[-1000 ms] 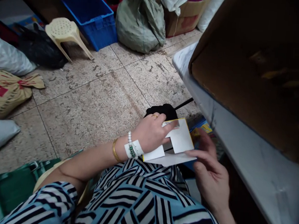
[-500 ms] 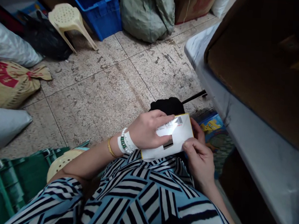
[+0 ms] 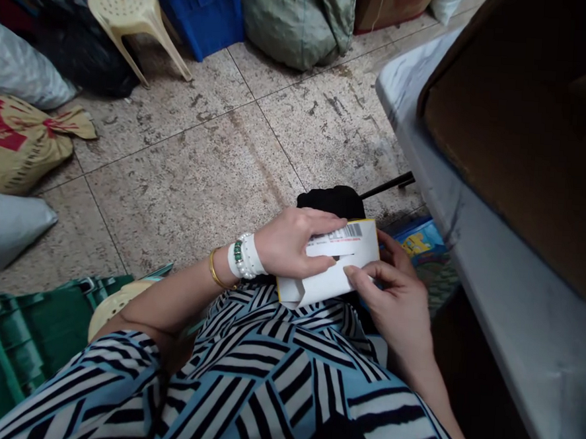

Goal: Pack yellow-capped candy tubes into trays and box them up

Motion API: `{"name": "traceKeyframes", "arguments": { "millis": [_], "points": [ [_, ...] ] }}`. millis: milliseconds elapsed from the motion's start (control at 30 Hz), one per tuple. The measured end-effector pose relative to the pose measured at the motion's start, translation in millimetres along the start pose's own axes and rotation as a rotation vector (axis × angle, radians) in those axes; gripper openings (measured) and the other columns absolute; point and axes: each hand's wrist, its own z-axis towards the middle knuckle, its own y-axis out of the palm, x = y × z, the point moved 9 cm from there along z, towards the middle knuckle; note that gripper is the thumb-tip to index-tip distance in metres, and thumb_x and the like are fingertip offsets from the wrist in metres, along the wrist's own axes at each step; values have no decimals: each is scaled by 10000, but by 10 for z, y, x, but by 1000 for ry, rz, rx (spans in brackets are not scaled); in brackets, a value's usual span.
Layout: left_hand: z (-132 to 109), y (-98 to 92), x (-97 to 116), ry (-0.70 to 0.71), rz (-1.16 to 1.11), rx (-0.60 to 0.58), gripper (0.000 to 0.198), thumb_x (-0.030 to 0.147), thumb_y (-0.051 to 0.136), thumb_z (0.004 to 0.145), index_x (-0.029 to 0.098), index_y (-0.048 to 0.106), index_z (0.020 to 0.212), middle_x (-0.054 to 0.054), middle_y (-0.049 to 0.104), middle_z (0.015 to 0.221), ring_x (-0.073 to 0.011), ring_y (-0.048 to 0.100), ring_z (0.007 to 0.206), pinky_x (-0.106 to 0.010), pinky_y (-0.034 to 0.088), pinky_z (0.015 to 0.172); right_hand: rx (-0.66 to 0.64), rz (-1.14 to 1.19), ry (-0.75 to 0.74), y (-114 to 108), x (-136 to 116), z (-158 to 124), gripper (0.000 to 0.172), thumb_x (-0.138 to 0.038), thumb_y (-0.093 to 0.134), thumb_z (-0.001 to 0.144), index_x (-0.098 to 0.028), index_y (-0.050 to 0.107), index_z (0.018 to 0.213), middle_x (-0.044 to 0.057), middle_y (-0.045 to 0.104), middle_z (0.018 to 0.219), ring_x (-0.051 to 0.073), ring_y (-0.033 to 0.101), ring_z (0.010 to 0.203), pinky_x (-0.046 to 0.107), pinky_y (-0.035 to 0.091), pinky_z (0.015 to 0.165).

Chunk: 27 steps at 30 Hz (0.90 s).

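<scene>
Envelope with barcode (image 3: 358, 250) held in both hands (image 3: 291, 242) (image 3: 392, 298).

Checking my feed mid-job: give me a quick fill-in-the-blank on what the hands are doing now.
1. The left hand lies on a white packet that shows a printed ____.
2. The right hand holds the same packet, whose far edge is bordered in ____.
3. The left wrist wears a white band beside a ____ bangle.
4. Just beyond the packet lies a soft ____ bundle.

Missing words: barcode; yellow; gold; black.
</scene>
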Motion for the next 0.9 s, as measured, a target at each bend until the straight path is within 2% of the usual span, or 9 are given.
{"name": "traceKeyframes", "arguments": {
  "millis": [167,300,433,533,600,667,733,833,900],
  "points": [
    [11,-44,-7,-14,-140,19,501,426,705,807,92,696,1180,-193,719,1190,-268,705,1077,-390,569,938,151,-160,-108,-48,-106,3,271,-361,724,809,-177,629,634,153,562,1318,296,547,1251,436,470,978],
    [-56,-197,3,-43,-210,179,369,328,680,850,116,708,1150,-164,733,1168,-241,690,1103,-378,547,976,182,-222,-186,-24,-157,15,268,-329,714,818,-174,590,639,172,551,1296,288,533,1259,428,461,985],
    [-303,-378,-91,-179,-209,368,318,230,653,856,131,696,1156,-157,702,1218,-239,636,1185,-416,478,1067,122,-174,-152,-12,-102,41,264,-323,714,816,-180,584,636,142,562,1263,276,546,1229,418,460,981],
    [-475,-297,-74,-185,-92,334,307,191,630,843,137,701,1136,-171,668,1254,-258,611,1201,-463,474,1061,-5,-51,-103,66,-37,45,271,-339,702,832,-187,587,640,109,595,1227,271,547,1227,425,450,1004],
    [-544,-178,-2,-104,-5,281,314,163,600,841,143,702,1137,-174,660,1256,-264,595,1213,-495,464,1068,6,-1,-108,60,-33,24,201,-341,712,832,-194,626,725,100,598,1249,277,544,1236,451,444,1026],
    [-587,-87,46,-38,70,263,335,140,571,847,150,692,1159,-167,665,1242,-257,587,1220,-516,444,1088,107,-17,-185,-14,-92,-25,152,-313,725,825,-209,669,921,107,579,1303,289,544,1241,489,443,1041],
    [-601,-60,38,-27,113,271,345,139,562,855,156,681,1178,-159,672,1233,-242,592,1214,-511,444,1094,162,-94,-347,-47,-225,-106,329,-257,715,830,-242,647,1152,114,555,1354,303,545,1247,520,445,1050],
    [-579,-102,-19,-66,172,267,320,205,587,870,173,690,1170,-147,680,1225,-238,606,1186,-493,475,1059,52,-273,-652,72,-446,-255,544,-293,739,813,-327,574,1330,89,532,1421,352,503,1301,567,435,1064],
    [-559,-152,-42,-97,257,253,301,268,619,866,197,711,1143,-133,692,1214,-259,604,1184,-502,484,1036,-71,-384,-772,183,-493,-314,658,-399,770,784,-348,522,1392,84,497,1477,375,477,1327,601,415,1078]
  ]
}}
